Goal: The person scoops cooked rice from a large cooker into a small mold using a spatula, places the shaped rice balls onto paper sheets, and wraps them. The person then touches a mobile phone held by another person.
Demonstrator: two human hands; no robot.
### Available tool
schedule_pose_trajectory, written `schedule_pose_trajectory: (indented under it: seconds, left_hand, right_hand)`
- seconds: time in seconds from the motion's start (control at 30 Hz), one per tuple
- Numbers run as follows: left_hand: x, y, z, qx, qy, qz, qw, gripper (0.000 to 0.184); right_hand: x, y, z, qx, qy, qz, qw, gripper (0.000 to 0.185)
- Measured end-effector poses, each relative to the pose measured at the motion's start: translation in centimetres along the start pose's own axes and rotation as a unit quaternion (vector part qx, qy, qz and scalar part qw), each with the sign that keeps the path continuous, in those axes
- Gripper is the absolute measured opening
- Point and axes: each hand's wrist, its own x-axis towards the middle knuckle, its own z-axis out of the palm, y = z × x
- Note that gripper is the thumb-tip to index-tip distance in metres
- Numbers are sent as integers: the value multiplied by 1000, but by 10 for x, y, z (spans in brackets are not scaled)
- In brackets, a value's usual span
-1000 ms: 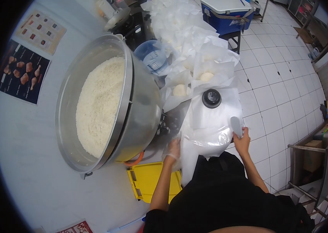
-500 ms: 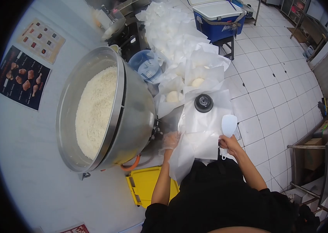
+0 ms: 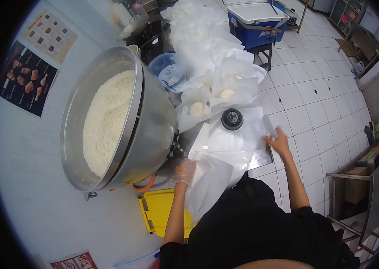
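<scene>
My left hand (image 3: 184,172), in a clear plastic glove, is closed at the left edge of a loose sheet of white paper (image 3: 209,175). My bare right hand (image 3: 278,142) is closed around a white rice paddle (image 3: 268,125), which is blurred by motion. Between and beyond my hands, a black round bowl (image 3: 232,119) lies upside down on flat white paper (image 3: 236,140). Just past it, rounded portions of rice (image 3: 227,94) sit on opened papers. A large metal pot of white rice (image 3: 108,121) stands to the left.
Many white papers (image 3: 198,33) cover the far end of the table. Beside the pot sits a blue basket (image 3: 167,71). A blue cooler (image 3: 256,27) rests on a stand at the back. Below the pot is a yellow lid (image 3: 160,208). Metal shelving (image 3: 355,177) stands right.
The paper sheet has shifted left and down with my left hand. My right hand has moved up and right with the paddle, away from the paper stack.
</scene>
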Motion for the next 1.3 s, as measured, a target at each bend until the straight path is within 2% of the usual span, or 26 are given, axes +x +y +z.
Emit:
schedule_pose_trajectory:
  seconds: [0.07, 0.13, 0.27, 0.33, 0.37, 0.43, 0.47, 0.57, 0.67, 0.77, 0.87, 0.97, 1.03, 1.07, 1.13, 1.2, 1.23, 1.27, 1.3]
  left_hand:
    - [-6, 3, -2, -16, 7, -5, 1000, 37]
    - [-7, -1, 1, -6, 11, -1, 1000, 34]
    - [-16, -5, -4, 8, 23, -20, 1000, 30]
    - [-21, -16, -5, 72, 38, -54, 995, 28]
    - [-23, -22, -5, 105, 45, -72, 991, 26]
    - [-29, -15, -3, 194, 59, -50, 978, 23]
    - [-31, -10, -1, 238, 64, -39, 968, 22]
    - [-25, -2, 8, 310, 264, 80, 910, 21]
    - [-10, 30, 0, 240, 272, 99, 927, 17]
    - [27, 57, 8, 212, 193, 37, 957, 16]
    - [82, 41, 43, 262, 180, 86, 944, 23]
    - [117, 22, 51, 250, 171, 128, 944, 25]
    - [118, 25, 47, 209, 204, 141, 946, 28]
    - [118, 26, 46, 189, 220, 147, 946, 29]
    - [125, 36, 58, 51, 288, 113, 950, 21]
    - [113, 52, 47, 75, 360, 125, 921, 20]
    - [88, 62, 20, 122, 259, 138, 948, 25]
    - [64, 74, -8, 160, 154, 156, 962, 30]
    - [39, 78, -39, 139, -96, 146, 975, 42]
  right_hand:
    - [43, -22, 0, 58, 93, -66, 992, 79]
    - [87, -33, 18, 108, 156, -184, 965, 82]
    - [155, -39, 43, 172, 68, -105, 977, 69]
    - [166, -58, 38, 184, 49, -86, 978, 61]
    - [170, -66, 37, 189, 52, -109, 975, 58]
    - [180, -69, 37, 195, 54, -152, 967, 52]
    - [184, -68, 42, 183, 89, -184, 962, 50]
    - [195, -64, 45, 177, 83, -159, 968, 51]
    - [190, -59, 41, 148, 50, -183, 971, 54]
    - [151, -82, 25, 88, 121, -142, 978, 57]
    - [130, -70, 23, 83, 213, -153, 961, 62]
    - [89, -68, 19, 138, 204, -145, 958, 59]
    - [57, -65, 30, 212, 80, -74, 971, 54]
    - [34, -67, 40, 175, 36, -90, 980, 52]
    - [-18, -82, 69, 104, -56, -129, 985, 48]
    - [-51, -87, 96, 145, -173, -133, 965, 45]
    - [-59, -88, 111, 218, -243, -115, 938, 44]
    - [-64, -87, 123, 205, -241, -121, 941, 46]
    - [-66, -82, 130, 192, -239, -125, 943, 47]
